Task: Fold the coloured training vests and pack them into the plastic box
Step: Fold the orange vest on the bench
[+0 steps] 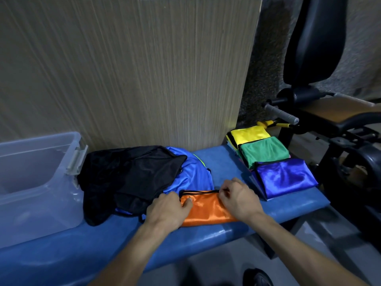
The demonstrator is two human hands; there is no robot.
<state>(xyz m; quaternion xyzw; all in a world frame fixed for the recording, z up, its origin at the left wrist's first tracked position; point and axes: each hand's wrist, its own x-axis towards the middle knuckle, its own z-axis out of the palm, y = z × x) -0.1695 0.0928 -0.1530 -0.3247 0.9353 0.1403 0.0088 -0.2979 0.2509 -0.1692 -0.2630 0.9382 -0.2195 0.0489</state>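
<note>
An orange vest with black trim lies folded into a narrow strip at the front of the blue bench. My left hand lies on its left end with fingers curled over the cloth. My right hand pinches the black edge at its right end. Behind it lies a crumpled blue vest, partly under a black mesh bag. Folded yellow, green and purple vests overlap in a row at the right. The clear plastic box stands at the left, and I see nothing inside it.
A tall cardboard sheet stands behind the bench. Black gym equipment with a padded seat and a grey handle crowds the right side. A yellow-handled tool lies beyond the yellow vest. A dark shoe shows below.
</note>
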